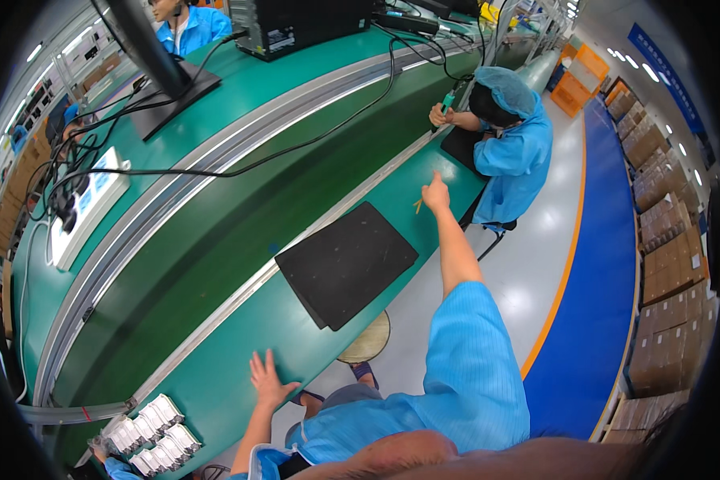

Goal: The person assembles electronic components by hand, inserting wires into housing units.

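Observation:
My left hand is held with its fingers spread at the near edge of the green worktable, and nothing is in it. My right arm is stretched out to the far right. There my right hand points its index finger forward over the table, the other fingers curled, with nothing visible held. Beside it lies a small thin yellow piece, too small to name. Between my hands, a stack of black flat mats lies on the table, the lower one sticking out askew.
A co-worker in blue with a hair cap sits at the right, holding a green electric screwdriver. White metal parts stand in rows at lower left. A green conveyor belt runs behind; a power strip and cables lie beyond it.

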Available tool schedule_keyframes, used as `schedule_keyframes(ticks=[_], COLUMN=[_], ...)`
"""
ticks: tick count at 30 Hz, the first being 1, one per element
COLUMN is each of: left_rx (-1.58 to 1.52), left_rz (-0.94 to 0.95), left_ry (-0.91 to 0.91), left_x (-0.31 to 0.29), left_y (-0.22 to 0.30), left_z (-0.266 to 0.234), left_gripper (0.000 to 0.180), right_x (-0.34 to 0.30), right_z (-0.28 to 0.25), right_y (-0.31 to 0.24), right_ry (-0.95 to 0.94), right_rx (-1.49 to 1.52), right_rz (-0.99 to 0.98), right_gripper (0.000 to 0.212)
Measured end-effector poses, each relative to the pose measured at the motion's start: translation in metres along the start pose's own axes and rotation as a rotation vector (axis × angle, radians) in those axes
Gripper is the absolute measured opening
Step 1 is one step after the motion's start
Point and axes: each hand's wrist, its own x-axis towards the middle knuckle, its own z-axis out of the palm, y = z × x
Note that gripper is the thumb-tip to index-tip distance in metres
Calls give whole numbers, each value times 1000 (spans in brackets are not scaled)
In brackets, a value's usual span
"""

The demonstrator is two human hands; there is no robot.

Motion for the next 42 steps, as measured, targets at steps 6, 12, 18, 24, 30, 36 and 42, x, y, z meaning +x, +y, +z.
schedule_keyframes(ticks=[6, 12, 18, 24, 30, 36, 42], left_rx=[396, 553, 633, 633, 617, 553, -381], left_rz=[-329, -435, -468, -422, -388, -419, 41], left_ry=[-473, -551, -596, -597, -564, -484, -150], left_x=[56, 72, 72, 75, 75, 52, 9], left_y=[76, 90, 92, 94, 90, 85, 56], left_z=[53, 51, 58, 57, 45, 42, 56], left_gripper=[141, 139, 136, 133, 133, 131, 105], right_x=[76, 147, 175, 173, 160, -1, -295], right_z=[35, 83, 119, 132, 114, 89, 22], right_y=[14, 41, 53, 43, 40, 43, -13], right_ry=[-264, -285, -221, -227, -270, -51, -523], right_rx=[-217, -287, -301, -449, -533, 9, 326], right_rz=[-22, -21, -11, -73, -162, -191, -789], right_gripper=[75, 79, 74, 53, 51, 37, 6])
